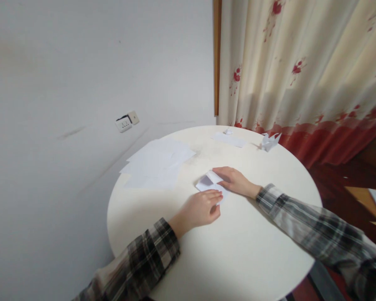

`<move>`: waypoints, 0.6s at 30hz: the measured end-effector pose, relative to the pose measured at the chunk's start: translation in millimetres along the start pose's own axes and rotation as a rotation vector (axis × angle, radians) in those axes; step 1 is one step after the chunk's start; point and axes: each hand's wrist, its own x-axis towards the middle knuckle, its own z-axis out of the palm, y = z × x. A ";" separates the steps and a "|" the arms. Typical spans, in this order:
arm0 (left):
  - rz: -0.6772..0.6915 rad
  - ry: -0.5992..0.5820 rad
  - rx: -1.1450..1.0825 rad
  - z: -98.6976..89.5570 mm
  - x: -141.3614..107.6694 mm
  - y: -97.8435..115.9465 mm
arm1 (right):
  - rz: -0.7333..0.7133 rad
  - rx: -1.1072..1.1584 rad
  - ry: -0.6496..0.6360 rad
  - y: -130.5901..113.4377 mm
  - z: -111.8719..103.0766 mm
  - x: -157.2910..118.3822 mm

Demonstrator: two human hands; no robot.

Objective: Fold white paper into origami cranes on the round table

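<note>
A small sheet of folded white paper [204,184] lies on the round white table [253,234], with one flap standing up from it. My right hand [236,180] comes in from the right and has that raised flap between thumb and fingers. On the near side, my left hand [202,207] is curled over the paper's lower edge, fingertips on it and thumb below. Both hands cover parts of the sheet, so some of its folds are hidden.
Loose white sheets [159,161] overlap at the table's left. Toward the far edge sit a folded paper crane [269,142], a flat paper strip [227,139] and a small crumpled-looking paper piece [228,131]. A wall with a socket [123,124] borders the left; a curtain [301,83] hangs behind.
</note>
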 end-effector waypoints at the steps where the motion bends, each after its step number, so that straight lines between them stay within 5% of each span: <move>1: -0.002 0.002 -0.003 -0.4 -0.1 0.4 | -0.006 0.005 -0.012 0.4 0.2 0.2; 8: 0.002 0.005 -0.025 -0.7 -0.4 0.5 | 0.063 0.091 -0.025 10.7 5.6 2.1; 18: -0.155 0.146 -0.083 2.9 1.8 -4.2 | 0.186 -0.121 0.004 14.6 11.7 0.0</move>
